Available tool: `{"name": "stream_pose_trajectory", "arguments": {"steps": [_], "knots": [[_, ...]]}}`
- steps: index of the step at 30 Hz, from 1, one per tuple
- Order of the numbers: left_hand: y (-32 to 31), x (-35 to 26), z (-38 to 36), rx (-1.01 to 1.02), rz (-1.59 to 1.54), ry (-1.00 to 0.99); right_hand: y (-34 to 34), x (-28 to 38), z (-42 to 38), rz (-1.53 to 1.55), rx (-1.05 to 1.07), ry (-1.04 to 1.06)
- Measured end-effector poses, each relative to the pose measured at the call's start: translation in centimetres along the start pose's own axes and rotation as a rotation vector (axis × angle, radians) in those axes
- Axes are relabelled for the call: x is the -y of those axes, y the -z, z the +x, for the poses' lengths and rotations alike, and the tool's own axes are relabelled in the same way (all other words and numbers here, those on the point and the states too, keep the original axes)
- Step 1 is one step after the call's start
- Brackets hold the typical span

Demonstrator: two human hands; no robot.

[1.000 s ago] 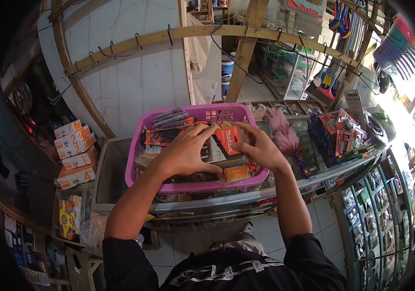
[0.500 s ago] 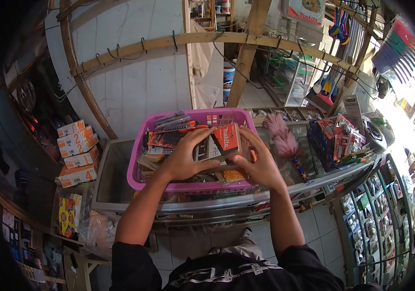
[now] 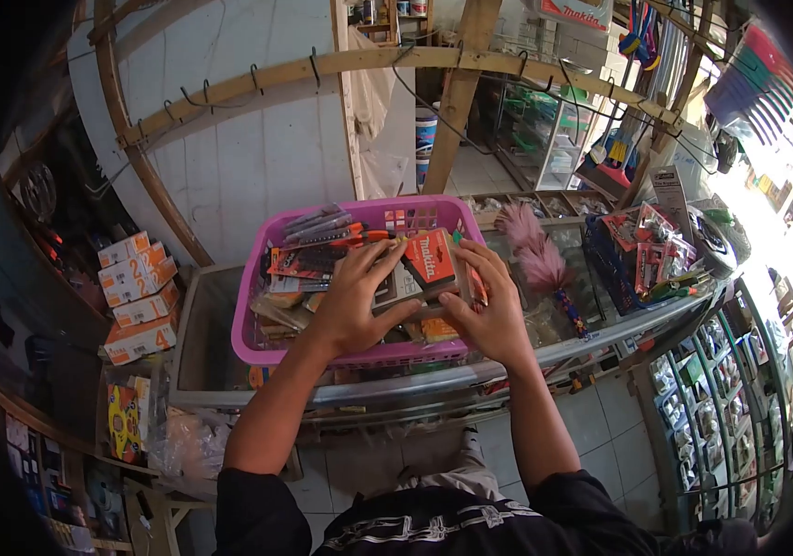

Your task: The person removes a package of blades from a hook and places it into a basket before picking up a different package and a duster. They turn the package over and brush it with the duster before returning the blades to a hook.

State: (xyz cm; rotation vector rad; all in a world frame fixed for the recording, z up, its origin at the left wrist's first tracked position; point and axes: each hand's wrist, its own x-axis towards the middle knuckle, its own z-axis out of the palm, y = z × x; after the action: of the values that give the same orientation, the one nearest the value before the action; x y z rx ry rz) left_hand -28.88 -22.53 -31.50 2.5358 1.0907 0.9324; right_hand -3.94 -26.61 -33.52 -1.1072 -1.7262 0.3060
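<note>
Makita pack (image 3: 431, 257): red, at frame centre, raised over the pink basket (image 3: 257, 347).
Left hand (image 3: 352, 301): fingers closed on the pack's left side.
Right hand (image 3: 489, 310): clasps its right edge.
Basket: sits on the glass counter (image 3: 206, 343).

Single head view, looking forward and down, close over pink basket (image 3: 257, 347) on counter

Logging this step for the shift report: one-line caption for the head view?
Both hands, left hand and right hand, grip red-labelled packets over a pink plastic basket on a glass counter.
</note>
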Motion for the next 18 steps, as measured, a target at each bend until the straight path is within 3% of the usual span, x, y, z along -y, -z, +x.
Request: {"name": "stream_pose_trajectory", "arguments": {"steps": [4,7,13,16,18], "knots": [[-0.3,0.4,-0.4,-0.021,0.046,-0.025,-0.4,0.8,0.0,0.136,-0.049,-0.109],[-0.9,0.5,-0.6,-0.056,0.143,-0.070,-0.5,0.0,0.1,-0.043,0.007,0.045],[-0.9,0.1,-0.6,-0.084,0.187,-0.115,-0.4,0.3,0.4,-0.038,0.053,0.026],[0.1,-0.1,-0.2,-0.106,-0.049,-0.052,-0.4,1.2,0.5,0.008,0.030,-0.028],[0.5,-0.1,-0.2,-0.079,-0.034,-0.035,-0.3,0.7,0.5,0.002,0.048,-0.016]]}}
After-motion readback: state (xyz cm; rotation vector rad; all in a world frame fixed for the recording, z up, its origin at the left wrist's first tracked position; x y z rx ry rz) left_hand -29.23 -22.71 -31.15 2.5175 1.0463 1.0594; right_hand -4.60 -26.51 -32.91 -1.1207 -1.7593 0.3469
